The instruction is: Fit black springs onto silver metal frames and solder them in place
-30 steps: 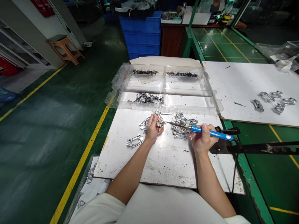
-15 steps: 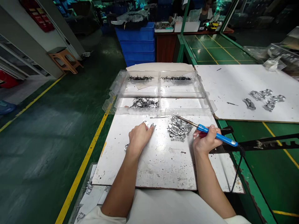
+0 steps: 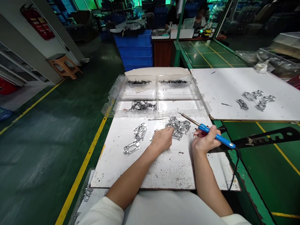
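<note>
My right hand (image 3: 206, 140) is wrapped round the blue handle of a soldering iron (image 3: 215, 135). The iron's thin metal tip points up and left, above the right part of a pile of silver, frame-like parts (image 3: 180, 126). At the pile's left edge is my left hand (image 3: 162, 139), back up, its fingers curled and pressed together against the parts; what they pinch, if anything, is hidden. A bit of another silver part shows just left of that hand. Farther left lie a few loose silver parts (image 3: 140, 131). Behind the pile rests a thin metal tool (image 3: 158, 118), perhaps tweezers.
A clear divided tray (image 3: 157, 95) at the back holds small black wire-like pieces (image 3: 142, 105). On the right-hand white board (image 3: 276, 109) lie several silver parts (image 3: 256, 96). A black slotted metal bar (image 3: 264, 137) juts in beside my right hand. Blue crates (image 3: 134, 50) stand beyond.
My left hand has moved right, from the loose parts on the left to the pile, leaving those parts in view. My right hand still holds the soldering iron. The camera view has tilted slightly.
</note>
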Action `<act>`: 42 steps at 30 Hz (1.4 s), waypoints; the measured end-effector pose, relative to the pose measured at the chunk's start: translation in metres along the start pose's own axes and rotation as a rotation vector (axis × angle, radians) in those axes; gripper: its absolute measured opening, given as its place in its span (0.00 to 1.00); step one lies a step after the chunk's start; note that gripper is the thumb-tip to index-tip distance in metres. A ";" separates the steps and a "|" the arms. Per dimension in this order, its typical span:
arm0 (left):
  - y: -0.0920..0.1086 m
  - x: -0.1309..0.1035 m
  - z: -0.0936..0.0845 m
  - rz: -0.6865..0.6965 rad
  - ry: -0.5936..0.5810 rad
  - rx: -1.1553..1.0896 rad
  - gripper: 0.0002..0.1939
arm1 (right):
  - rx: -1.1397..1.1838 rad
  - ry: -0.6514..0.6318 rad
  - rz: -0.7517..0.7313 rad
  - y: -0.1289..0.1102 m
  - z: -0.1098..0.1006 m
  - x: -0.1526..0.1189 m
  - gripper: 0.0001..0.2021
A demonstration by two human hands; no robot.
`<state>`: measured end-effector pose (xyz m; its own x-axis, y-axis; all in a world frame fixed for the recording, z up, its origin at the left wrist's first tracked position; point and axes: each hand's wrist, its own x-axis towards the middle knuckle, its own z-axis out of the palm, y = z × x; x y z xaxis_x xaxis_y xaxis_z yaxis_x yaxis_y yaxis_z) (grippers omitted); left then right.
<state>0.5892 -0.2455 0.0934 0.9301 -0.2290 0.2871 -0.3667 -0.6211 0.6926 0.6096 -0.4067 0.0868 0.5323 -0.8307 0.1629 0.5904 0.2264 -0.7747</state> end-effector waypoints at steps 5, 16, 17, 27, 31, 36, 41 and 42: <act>0.001 0.002 -0.015 -0.018 0.041 -0.144 0.05 | -0.006 -0.009 0.011 -0.002 0.001 -0.002 0.18; -0.010 0.005 -0.051 -0.064 0.100 -0.269 0.09 | 0.029 -0.015 0.031 -0.002 0.001 -0.002 0.16; -0.012 0.005 -0.051 -0.074 0.092 -0.294 0.10 | 0.033 -0.018 0.032 -0.001 0.001 -0.002 0.16; -0.014 0.008 -0.052 -0.054 0.218 -0.506 0.12 | 0.020 -0.073 0.108 -0.003 0.002 -0.002 0.17; -0.024 0.011 -0.047 -0.141 0.134 -0.820 0.15 | 0.032 -0.089 0.184 -0.001 0.001 0.001 0.16; -0.036 0.009 -0.039 -0.276 0.013 -1.267 0.18 | 0.053 -0.117 0.287 0.000 -0.001 0.004 0.15; -0.036 0.005 -0.037 -0.441 -0.112 -1.522 0.21 | 0.037 -0.206 0.352 -0.005 0.000 0.003 0.13; -0.036 0.005 -0.037 -0.468 -0.129 -1.538 0.21 | 0.024 -0.227 0.354 -0.006 0.000 0.003 0.13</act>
<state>0.6059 -0.1968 0.0941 0.9268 -0.3526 -0.1291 0.3380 0.6337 0.6958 0.6080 -0.4101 0.0918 0.8238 -0.5665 0.0219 0.3595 0.4921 -0.7929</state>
